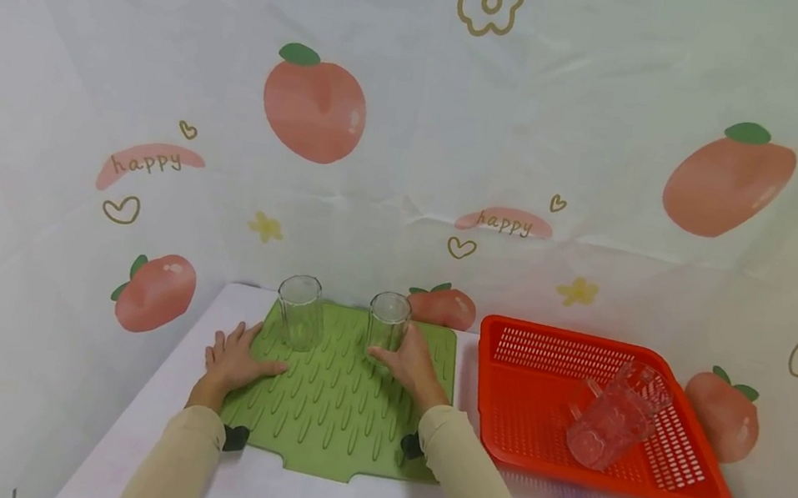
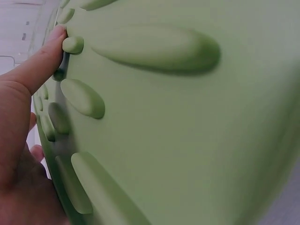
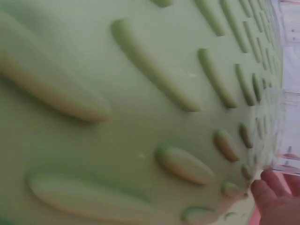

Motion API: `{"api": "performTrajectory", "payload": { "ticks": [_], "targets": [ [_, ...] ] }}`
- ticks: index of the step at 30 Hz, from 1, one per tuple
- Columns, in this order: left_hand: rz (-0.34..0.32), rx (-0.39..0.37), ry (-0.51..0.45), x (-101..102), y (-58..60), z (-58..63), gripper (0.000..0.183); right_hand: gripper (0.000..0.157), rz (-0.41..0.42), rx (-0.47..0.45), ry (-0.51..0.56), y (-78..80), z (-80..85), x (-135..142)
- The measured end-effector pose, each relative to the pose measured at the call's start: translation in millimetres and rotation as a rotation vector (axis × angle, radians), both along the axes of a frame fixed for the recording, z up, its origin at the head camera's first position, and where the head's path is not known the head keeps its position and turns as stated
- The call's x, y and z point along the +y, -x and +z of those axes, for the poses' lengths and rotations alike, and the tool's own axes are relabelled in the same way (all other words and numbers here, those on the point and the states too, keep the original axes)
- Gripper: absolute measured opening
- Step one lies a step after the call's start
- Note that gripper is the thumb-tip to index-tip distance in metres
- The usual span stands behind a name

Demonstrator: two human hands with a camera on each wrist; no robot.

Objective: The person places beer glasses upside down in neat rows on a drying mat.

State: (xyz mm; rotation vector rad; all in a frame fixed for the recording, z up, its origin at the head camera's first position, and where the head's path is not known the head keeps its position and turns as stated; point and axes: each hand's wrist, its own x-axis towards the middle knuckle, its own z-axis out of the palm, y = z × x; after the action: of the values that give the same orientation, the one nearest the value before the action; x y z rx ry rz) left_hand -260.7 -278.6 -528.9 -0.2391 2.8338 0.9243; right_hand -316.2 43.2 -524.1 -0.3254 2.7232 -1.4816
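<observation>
A green ribbed draining mat (image 1: 321, 441) lies flat on the table. My left hand (image 1: 233, 362) rests on its left edge, fingers spread and thumb extended over the ridges; in the left wrist view the thumb (image 2: 40, 63) touches the mat. With its thumb in front, my right hand (image 1: 416, 365) grips a clear drinking glass (image 1: 388, 319) that stands upright near the back of the mat. Another clear glass (image 1: 301, 312) stands upright at the mat's back left, apart from both hands. The right wrist view catches fingers (image 3: 267, 190) at the glass's lower end.
To the right of the mat sits a red plastic basket (image 1: 516, 454) with slotted walls. Clear glassware (image 1: 610, 424) with handles leans inside, overlapping, so I cannot tell how many pieces. Behind the table hangs a white cloth (image 1: 425, 50) printed with fruit.
</observation>
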Motion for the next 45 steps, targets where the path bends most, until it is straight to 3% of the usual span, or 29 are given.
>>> {"api": "performTrajectory", "payload": {
  "ticks": [6,13,16,25,31,36,41,45],
  "targets": [
    [-0.002,0.001,-0.009,2.5,-2.2,-1.9,0.115,0.084,-0.003,-0.054,-0.031,-0.8,3.9,2.8],
    [-0.005,0.052,-0.027,-1.0,5.2,-22.8,0.123,0.083,-0.004,-0.024,-0.105,-3.0,7.7,7.8],
    [-0.010,0.057,-0.023,-1.6,6.6,-25.7,0.125,0.084,-0.006,0.016,-0.135,-4.3,12.0,10.0],
    [-0.016,0.045,-0.042,-0.4,3.3,-15.7,0.121,0.105,-0.021,0.012,-0.237,-9.0,29.6,15.7],
    [-0.015,0.073,-0.041,-3.9,2.1,-12.9,0.122,0.100,-0.018,0.049,-0.292,-11.5,49.9,17.0],
    [-0.010,0.043,-0.039,-3.1,1.0,-8.4,0.121,0.095,0.000,0.091,-0.380,-12.2,61.7,19.9],
    [-0.012,0.000,-0.015,-2.6,-0.7,-1.2,0.116,0.096,0.028,0.067,-0.412,-15.3,70.7,23.8],
    [-0.008,0.006,-0.024,-4.1,-0.8,-2.6,0.116,0.100,0.045,0.053,-0.442,-17.8,77.3,27.7]
  ]
}}
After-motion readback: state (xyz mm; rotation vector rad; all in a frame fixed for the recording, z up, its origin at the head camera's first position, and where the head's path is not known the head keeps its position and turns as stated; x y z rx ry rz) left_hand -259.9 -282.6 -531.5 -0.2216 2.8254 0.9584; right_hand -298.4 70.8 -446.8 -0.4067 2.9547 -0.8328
